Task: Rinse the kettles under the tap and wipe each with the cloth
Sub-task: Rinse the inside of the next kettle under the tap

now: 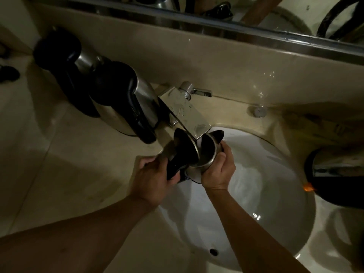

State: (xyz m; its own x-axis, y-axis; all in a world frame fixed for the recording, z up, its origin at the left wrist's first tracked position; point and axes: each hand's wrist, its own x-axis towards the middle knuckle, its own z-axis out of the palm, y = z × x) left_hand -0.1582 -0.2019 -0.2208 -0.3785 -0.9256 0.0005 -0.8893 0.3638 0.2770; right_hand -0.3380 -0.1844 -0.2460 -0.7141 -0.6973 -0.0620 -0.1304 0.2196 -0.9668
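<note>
Kettles are spread along the counter: two are stood together at its back-left part, just beside the tap, and a dark one is seen at the right edge of the sink. A small steel kettle is held over the basin, tilted, its open mouth tucked right under the spout and its lid swung up. Its black handle is gripped by the left hand, fingers curled round it; its body is clasped by the right hand. Whether water is running cannot be told. The rim could be knocked against the spout if lifted, and a wet body could be let slip into the basin. No cloth can be made out.
</note>
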